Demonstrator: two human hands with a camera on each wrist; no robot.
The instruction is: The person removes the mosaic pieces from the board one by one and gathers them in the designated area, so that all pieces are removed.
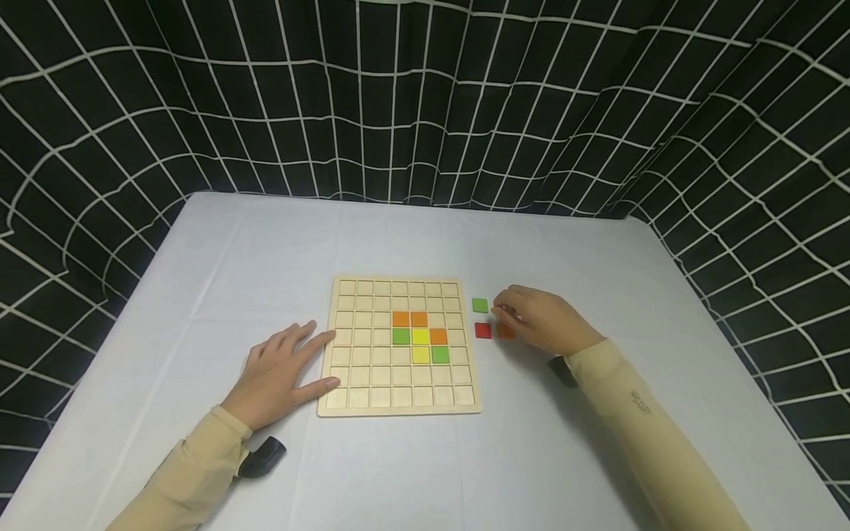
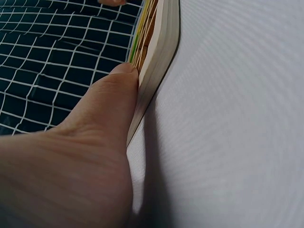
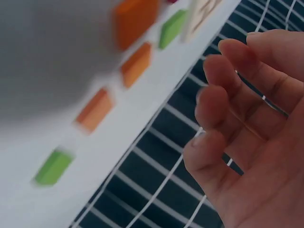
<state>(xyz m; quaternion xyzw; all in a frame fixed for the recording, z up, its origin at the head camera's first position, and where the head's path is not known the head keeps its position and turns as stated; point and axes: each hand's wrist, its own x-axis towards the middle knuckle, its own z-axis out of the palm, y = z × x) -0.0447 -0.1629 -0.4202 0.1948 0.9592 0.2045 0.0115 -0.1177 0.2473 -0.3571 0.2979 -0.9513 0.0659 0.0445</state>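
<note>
A wooden grid board (image 1: 361, 398) lies on the white table, with orange (image 1: 401, 318), green (image 1: 401, 336) and yellow tiles (image 1: 420, 336) in its middle squares. My left hand (image 1: 275, 376) rests at the board's left edge, fingers spread. Its thumb (image 2: 107, 95) touches the rim in the left wrist view. Right of the board, my right hand (image 1: 544, 321) hovers over loose tiles, fingers loosely bent, with no tile visible in them. Close to it lie a green tile (image 1: 480, 305), a red tile (image 1: 483, 330) and an orange tile (image 1: 505, 330). The hand partly hides others.
More loose tiles show in the right wrist view, among them an orange tile (image 3: 95, 110) and a green tile (image 3: 53, 167), both blurred. A black curtain with white grid lines (image 1: 392, 110) surrounds the table (image 1: 398, 472) at the back and sides.
</note>
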